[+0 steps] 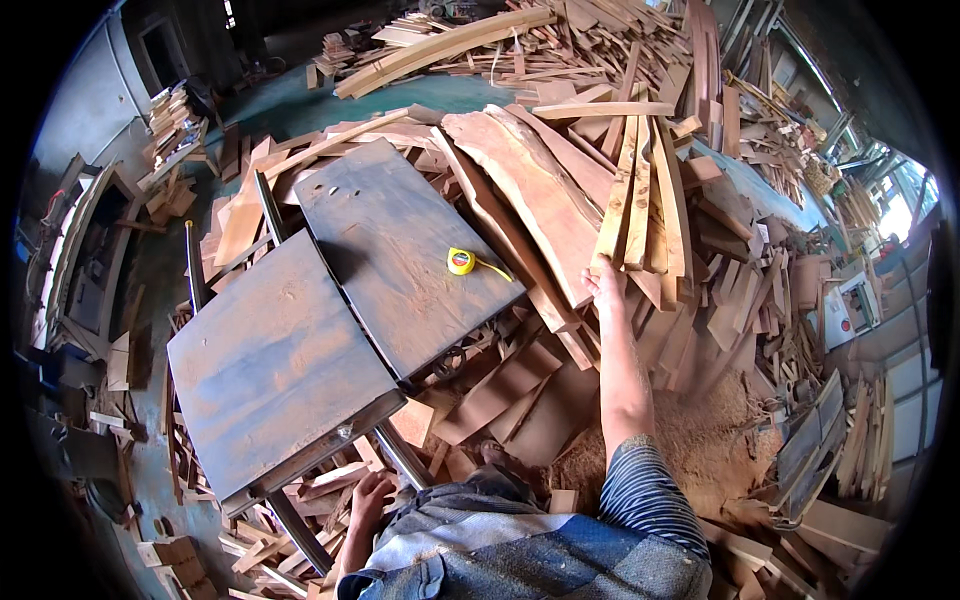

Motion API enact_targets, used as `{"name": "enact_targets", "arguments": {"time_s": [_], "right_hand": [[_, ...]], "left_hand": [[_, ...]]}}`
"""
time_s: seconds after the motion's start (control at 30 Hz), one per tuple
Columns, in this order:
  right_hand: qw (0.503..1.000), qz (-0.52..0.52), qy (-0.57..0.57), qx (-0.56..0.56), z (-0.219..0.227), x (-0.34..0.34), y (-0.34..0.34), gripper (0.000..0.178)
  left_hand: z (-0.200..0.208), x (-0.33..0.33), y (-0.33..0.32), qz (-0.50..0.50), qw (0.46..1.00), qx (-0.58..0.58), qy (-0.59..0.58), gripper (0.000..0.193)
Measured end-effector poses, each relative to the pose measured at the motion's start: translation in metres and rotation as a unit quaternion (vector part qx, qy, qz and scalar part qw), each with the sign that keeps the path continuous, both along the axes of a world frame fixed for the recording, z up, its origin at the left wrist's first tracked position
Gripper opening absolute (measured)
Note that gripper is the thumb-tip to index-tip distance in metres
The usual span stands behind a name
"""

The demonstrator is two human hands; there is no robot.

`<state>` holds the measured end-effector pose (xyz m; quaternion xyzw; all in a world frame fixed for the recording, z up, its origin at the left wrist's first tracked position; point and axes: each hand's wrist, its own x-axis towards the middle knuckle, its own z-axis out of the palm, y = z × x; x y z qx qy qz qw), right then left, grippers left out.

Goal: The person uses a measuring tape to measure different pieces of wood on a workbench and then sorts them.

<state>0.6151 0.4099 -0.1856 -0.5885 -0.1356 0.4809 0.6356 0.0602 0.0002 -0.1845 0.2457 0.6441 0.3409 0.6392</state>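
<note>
Stretched out ahead, my right hand (603, 283) is closed on the near end of a pale wooden plank (615, 205), the leftmost of several long planks lying side by side on a pile. Just left of it, a wide rough-edged board (530, 180) slopes toward me. My left hand (372, 495) hangs low beside the metal rail of a saw table (285, 370), its fingers curled and nothing visible in them. On the table's farther dark, dusty top lies a yellow tape measure (461, 261) with a short length of blade out.
Offcuts (320, 490) litter the floor around the saw table's legs. Sawdust (690, 440) is heaped by my right arm. A large wood pile (600, 45) stands at the back, with a long curved beam (445, 50). Stacked boards (172, 125) stand far left.
</note>
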Motion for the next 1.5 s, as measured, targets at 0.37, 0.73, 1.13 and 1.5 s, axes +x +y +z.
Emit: {"name": "enact_targets", "arguments": {"time_s": [0.37, 0.73, 1.13, 1.5], "right_hand": [[0.991, 0.004, 0.115, 0.063, 0.076, -0.121, -0.202, 0.029], [0.908, 0.370, 0.194, -0.045, 0.116, -0.262, -0.363, 0.037], [0.952, 0.302, 0.010, -0.046, 0.069, -0.212, -0.302, 0.027], [0.966, 0.256, 0.009, -0.035, 0.009, -0.208, -0.191, 0.033]], "left_hand": [[0.025, 0.067, 0.131, -0.197, 0.965, 0.165, -0.056, 0.021], [0.075, 0.216, 0.233, -0.293, 0.893, -0.080, -0.333, 0.059], [0.090, 0.072, 0.231, -0.371, 0.925, 0.077, 0.019, 0.051], [0.112, -0.058, 0.051, -0.341, 0.840, 0.182, 0.380, 0.048]]}}
